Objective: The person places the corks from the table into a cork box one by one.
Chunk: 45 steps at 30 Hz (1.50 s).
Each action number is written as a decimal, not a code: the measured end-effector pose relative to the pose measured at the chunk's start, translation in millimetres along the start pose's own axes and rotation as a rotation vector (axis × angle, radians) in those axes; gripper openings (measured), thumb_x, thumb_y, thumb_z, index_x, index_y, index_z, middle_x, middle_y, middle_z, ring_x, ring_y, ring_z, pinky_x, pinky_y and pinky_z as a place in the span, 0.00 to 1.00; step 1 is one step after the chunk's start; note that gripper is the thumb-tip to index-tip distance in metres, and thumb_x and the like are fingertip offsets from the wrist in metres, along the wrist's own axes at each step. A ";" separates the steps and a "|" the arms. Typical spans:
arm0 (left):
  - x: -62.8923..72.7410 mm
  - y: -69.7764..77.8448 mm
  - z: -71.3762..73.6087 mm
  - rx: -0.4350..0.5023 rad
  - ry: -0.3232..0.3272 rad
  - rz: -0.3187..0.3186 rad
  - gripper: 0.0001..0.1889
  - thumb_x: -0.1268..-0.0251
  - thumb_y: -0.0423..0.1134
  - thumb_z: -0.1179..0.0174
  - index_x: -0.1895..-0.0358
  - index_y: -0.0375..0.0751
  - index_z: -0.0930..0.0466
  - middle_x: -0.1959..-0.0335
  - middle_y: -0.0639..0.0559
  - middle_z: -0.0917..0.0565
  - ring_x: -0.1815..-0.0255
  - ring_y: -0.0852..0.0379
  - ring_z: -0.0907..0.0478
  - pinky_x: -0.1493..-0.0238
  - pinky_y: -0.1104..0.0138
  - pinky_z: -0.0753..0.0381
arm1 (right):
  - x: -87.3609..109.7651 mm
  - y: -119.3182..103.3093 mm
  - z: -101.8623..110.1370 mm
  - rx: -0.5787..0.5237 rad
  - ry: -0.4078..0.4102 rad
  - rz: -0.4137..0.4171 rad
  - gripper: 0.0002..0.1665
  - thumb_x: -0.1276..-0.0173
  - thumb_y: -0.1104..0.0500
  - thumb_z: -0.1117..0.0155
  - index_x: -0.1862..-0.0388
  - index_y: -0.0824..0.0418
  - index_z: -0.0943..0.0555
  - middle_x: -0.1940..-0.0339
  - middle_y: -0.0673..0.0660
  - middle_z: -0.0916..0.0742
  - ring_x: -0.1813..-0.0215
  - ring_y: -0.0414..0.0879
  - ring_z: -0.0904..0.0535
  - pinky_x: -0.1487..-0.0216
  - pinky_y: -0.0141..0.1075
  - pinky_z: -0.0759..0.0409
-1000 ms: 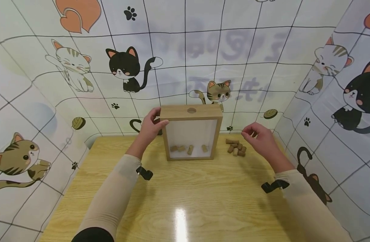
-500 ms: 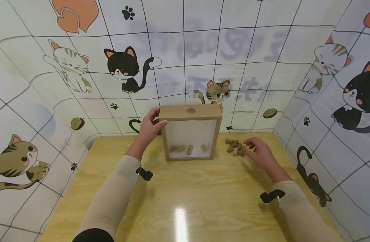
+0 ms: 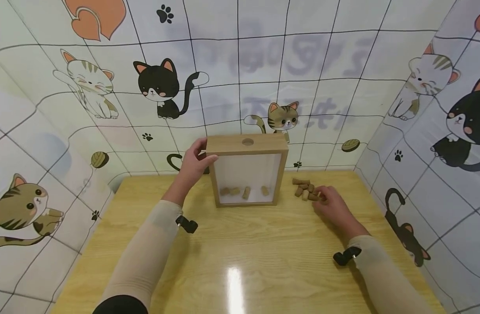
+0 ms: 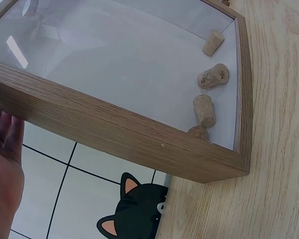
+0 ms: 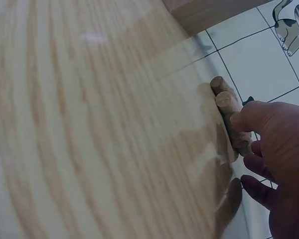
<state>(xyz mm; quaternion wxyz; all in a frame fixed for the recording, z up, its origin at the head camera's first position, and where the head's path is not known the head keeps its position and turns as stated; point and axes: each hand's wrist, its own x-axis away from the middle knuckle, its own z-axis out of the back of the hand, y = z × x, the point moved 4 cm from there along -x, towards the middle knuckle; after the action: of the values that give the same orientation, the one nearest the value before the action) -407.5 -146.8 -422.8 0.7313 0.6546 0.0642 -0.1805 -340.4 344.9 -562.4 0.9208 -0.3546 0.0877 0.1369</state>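
Corks (image 3: 304, 196): heaped on the bench (image 3: 287, 244), right of the box (image 3: 247, 172); four more inside it
Left hand (image 3: 193, 165): fingers gripping box's upper left corner
Right hand (image 3: 334, 208): fingers at the heaped corks; cannot tell if pinching one

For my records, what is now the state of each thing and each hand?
Framed box: standing upright on the table
Corks inside: four visible, at the bottom
Loose corks: heaped on the table
Left hand: gripping the box's upper left corner
Right hand: at the loose corks, grip unclear
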 end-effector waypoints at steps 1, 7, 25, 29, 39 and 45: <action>0.5 0.4 0.1 0.000 0.003 0.002 0.35 0.26 0.35 0.27 0.19 0.38 0.29 0.35 0.42 0.22 0.35 0.42 0.20 0.42 0.67 0.16 | -0.6 0.3 -1.1 0.002 0.000 -0.005 0.23 0.26 0.67 0.28 0.35 0.69 0.20 0.50 0.68 0.21 0.51 0.61 0.22 0.50 0.55 0.22; 1.1 1.3 -0.8 0.007 -0.008 0.000 0.34 0.25 0.35 0.28 0.20 0.38 0.29 0.36 0.42 0.22 0.35 0.43 0.19 0.43 0.66 0.15 | -2.8 1.4 -5.3 0.051 -0.009 -0.013 0.22 0.26 0.67 0.27 0.36 0.68 0.19 0.54 0.64 0.22 0.56 0.56 0.26 0.53 0.52 0.26; 0.8 1.3 -0.7 0.047 0.006 -0.025 0.33 0.27 0.32 0.28 0.21 0.35 0.28 0.39 0.43 0.21 0.40 0.43 0.18 0.47 0.68 0.14 | -5.9 2.8 -6.0 0.071 -0.026 -0.026 0.13 0.25 0.67 0.25 0.46 0.63 0.17 0.61 0.59 0.26 0.60 0.53 0.31 0.58 0.48 0.31; 0.8 -0.3 -0.5 0.038 0.002 -0.015 0.33 0.26 0.33 0.28 0.21 0.37 0.27 0.38 0.43 0.21 0.39 0.44 0.18 0.45 0.67 0.14 | -5.8 4.3 -5.9 0.058 -0.012 -0.025 0.11 0.25 0.66 0.24 0.48 0.62 0.16 0.61 0.59 0.26 0.60 0.52 0.30 0.58 0.48 0.30; 1.4 -1.4 -0.2 0.023 -0.008 -0.018 0.33 0.25 0.35 0.28 0.21 0.39 0.27 0.38 0.43 0.22 0.39 0.45 0.18 0.44 0.65 0.15 | -3.4 7.2 -3.5 0.024 0.013 -0.031 0.11 0.25 0.67 0.26 0.47 0.63 0.14 0.57 0.62 0.22 0.58 0.55 0.26 0.55 0.49 0.25; 1.5 0.3 -0.7 0.031 -0.008 -0.014 0.33 0.26 0.35 0.28 0.21 0.40 0.27 0.38 0.43 0.22 0.39 0.45 0.18 0.44 0.65 0.14 | -1.0 5.1 -0.1 -0.027 -0.011 -0.083 0.14 0.22 0.64 0.28 0.41 0.64 0.15 0.49 0.63 0.17 0.49 0.59 0.18 0.47 0.53 0.18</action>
<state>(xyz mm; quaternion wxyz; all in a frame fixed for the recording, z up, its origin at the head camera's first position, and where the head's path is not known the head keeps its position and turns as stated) -405.9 -146.3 -423.1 0.7200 0.6647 0.0631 -0.1893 -343.0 348.3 -565.4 0.9212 -0.3697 0.0659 0.1018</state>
